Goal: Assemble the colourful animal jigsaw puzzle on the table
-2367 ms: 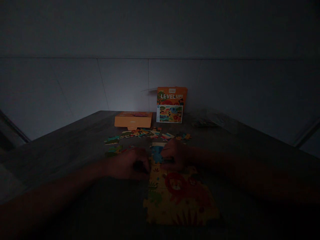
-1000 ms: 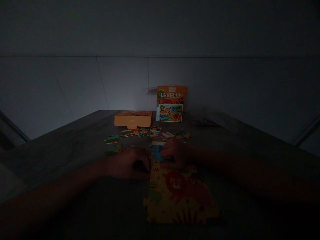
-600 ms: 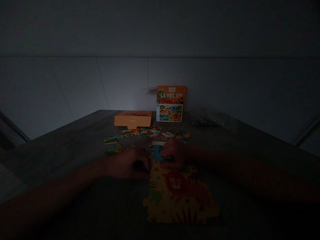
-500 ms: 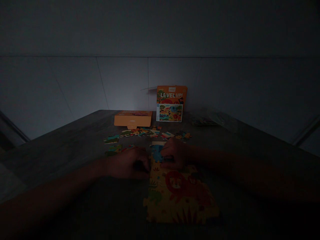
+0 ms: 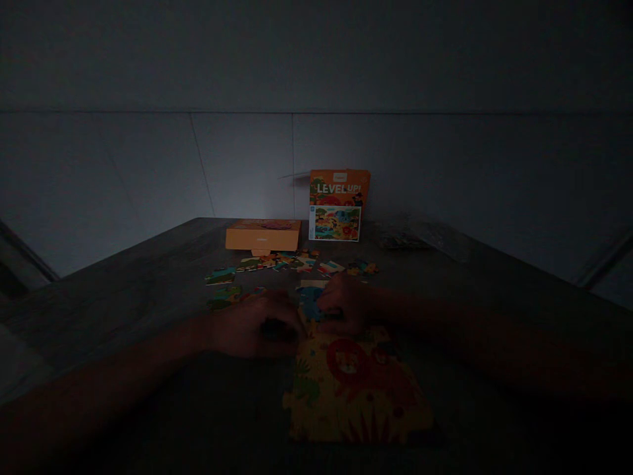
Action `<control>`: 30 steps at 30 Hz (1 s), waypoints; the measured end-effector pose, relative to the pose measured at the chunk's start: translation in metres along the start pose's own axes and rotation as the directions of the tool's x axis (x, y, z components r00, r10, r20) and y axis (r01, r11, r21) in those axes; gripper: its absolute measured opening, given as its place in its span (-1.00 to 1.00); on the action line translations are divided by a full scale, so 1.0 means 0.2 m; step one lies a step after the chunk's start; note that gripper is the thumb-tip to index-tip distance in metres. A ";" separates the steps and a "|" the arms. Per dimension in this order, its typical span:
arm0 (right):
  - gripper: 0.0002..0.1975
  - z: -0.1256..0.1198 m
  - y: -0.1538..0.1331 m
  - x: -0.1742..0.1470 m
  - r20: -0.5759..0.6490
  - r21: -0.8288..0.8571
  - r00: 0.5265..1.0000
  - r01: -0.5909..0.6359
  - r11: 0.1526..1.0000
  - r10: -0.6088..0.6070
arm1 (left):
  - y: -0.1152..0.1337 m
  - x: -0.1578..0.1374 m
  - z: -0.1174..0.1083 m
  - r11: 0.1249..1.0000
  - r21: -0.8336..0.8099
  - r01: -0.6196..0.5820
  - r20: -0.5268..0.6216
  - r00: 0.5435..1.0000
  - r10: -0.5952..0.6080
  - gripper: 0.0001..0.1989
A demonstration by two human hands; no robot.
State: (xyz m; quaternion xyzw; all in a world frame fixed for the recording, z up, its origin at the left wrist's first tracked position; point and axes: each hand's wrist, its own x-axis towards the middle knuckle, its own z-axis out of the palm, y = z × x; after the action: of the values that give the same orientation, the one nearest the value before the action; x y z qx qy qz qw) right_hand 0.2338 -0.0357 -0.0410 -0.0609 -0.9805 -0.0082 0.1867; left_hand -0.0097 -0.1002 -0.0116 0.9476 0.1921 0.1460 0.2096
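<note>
Blue puzzle piece (image 5: 310, 307) pinched by right hand (image 5: 346, 305) fingers; left hand (image 5: 254, 326) curled beside assembled puzzle (image 5: 353, 389), grip unclear.

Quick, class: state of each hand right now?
Left hand: curled at the assembled puzzle edge; grip cannot be told.
Right hand: fingers on the blue piece; grip unclear.

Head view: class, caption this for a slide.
Both hands press a blue piece onto a half-built lion jigsaw.

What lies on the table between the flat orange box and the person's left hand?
Head view: loose puzzle pieces lie scattered between the flat orange box and the left hand.
</note>
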 end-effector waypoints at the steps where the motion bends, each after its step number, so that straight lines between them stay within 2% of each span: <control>1: -0.57 0.00 0.00 0.00 0.007 0.009 1.000 -0.015 1.000 0.015 | 0.00 0.00 0.00 1.000 0.000 -0.018 0.008 1.000 0.018 -0.88; 5: -0.54 -0.02 -0.02 0.02 0.098 0.034 0.983 -0.161 0.986 0.157 | -0.01 0.00 0.00 0.999 -0.019 -0.033 0.007 0.999 0.034 -0.88; 8: -0.53 -0.04 -0.03 0.04 0.175 0.017 0.940 -0.300 0.954 0.293 | -0.03 0.00 -0.01 1.000 -0.009 -0.013 -0.010 1.000 0.013 -0.87; 12: -0.53 -0.07 -0.04 0.07 0.246 0.014 0.891 -0.397 0.918 0.382 | -0.04 -0.01 -0.01 1.000 0.003 -0.002 -0.004 1.000 0.002 -0.88; 20: -0.53 -0.09 -0.03 0.07 0.260 0.077 0.908 -0.359 0.930 0.329 | -0.01 -0.01 -0.01 0.999 0.002 -0.037 0.038 0.999 0.037 -0.85; 24: -0.60 -0.03 0.00 0.03 0.175 0.051 0.946 -0.284 0.957 0.271 | -0.03 -0.01 -0.02 0.998 0.045 -0.040 0.071 0.997 0.037 -0.83; 26: -0.64 0.01 0.01 0.01 0.090 0.023 0.960 -0.267 0.963 0.264 | -0.08 -0.02 -0.06 0.987 0.144 0.075 -0.013 0.997 -0.074 -0.82; 27: -0.65 0.02 0.02 0.00 0.050 0.010 0.963 -0.267 0.964 0.266 | -0.13 -0.03 -0.09 0.958 0.207 0.199 -0.093 0.979 -0.183 -0.77; 28: -0.66 0.04 0.02 0.00 0.015 0.001 0.963 -0.269 0.963 0.269 | -0.17 -0.05 -0.13 0.902 0.256 0.347 -0.196 0.932 -0.303 -0.73; 30: -0.65 0.05 0.03 0.00 -0.034 -0.010 0.960 -0.280 0.960 0.279 | -0.27 -0.10 -0.20 0.724 0.321 0.610 -0.319 0.790 -0.524 -0.62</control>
State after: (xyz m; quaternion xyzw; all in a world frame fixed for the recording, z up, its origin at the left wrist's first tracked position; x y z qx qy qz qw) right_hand 0.2304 -0.0299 -0.0494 -0.2000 -0.9589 0.0102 0.2012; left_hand -0.0579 -0.0493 -0.0044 0.8439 0.5205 0.1285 0.0211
